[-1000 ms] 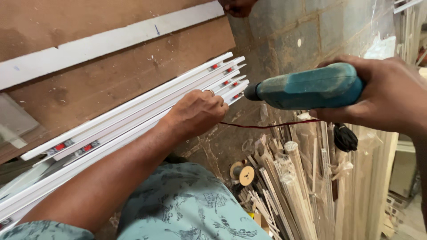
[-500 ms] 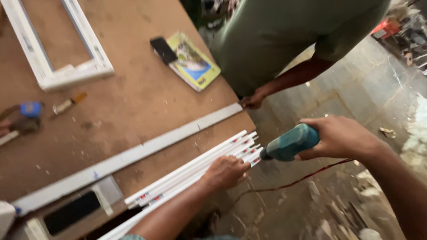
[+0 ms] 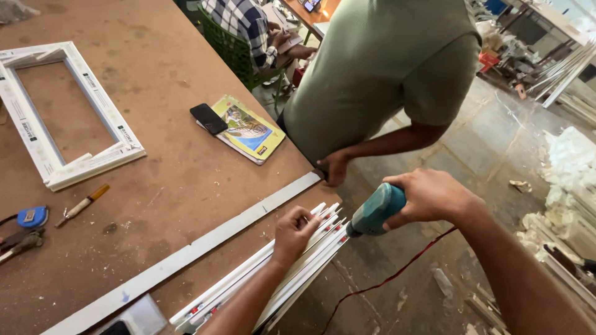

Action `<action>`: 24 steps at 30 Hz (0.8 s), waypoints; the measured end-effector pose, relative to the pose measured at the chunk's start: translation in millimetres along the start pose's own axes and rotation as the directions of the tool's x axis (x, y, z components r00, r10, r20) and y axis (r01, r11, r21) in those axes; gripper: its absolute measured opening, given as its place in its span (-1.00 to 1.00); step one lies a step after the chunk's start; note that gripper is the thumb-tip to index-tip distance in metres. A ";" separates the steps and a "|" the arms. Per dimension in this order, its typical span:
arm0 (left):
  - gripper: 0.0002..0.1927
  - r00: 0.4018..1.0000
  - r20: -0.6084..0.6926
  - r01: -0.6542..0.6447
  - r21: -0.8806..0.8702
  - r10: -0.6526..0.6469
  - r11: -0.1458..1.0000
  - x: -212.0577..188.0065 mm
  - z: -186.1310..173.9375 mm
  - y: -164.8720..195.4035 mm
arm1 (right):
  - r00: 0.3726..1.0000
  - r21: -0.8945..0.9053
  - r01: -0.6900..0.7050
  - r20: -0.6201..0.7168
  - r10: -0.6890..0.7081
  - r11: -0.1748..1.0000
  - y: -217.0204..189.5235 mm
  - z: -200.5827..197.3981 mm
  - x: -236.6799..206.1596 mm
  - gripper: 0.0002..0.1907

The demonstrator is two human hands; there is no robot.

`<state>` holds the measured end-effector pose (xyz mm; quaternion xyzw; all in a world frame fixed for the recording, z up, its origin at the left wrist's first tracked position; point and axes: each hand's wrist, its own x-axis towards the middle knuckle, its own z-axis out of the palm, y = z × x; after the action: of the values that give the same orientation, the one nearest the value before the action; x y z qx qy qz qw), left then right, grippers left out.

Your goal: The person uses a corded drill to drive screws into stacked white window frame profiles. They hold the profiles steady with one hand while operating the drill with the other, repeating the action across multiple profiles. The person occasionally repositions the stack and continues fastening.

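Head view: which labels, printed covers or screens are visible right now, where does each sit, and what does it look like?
Phone: dark rectangle, screen off, lying on the booklet.
Booklet: mid-table, rectangular, green-yellow cover with a blue picture.
Frame stickers: narrow white strips with dark print along the white window frame, table's left.
End tags: small red marks on the white profiles' ends, beside the left hand.
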<state>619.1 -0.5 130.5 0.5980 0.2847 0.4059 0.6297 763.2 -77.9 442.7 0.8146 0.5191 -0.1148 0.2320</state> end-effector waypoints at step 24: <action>-0.71 0.910 -0.157 0.131 -0.770 -0.384 0.625 40.8 -42.5 -20.4 | 0.998 0.077 -0.003 -0.057 0.007 0.997 4.2 10.8 -8.5 -0.32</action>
<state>607.5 57.3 110.4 0.1697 0.2716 0.4779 0.8179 763.8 -91.5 438.0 0.8272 0.5186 -0.1105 0.1860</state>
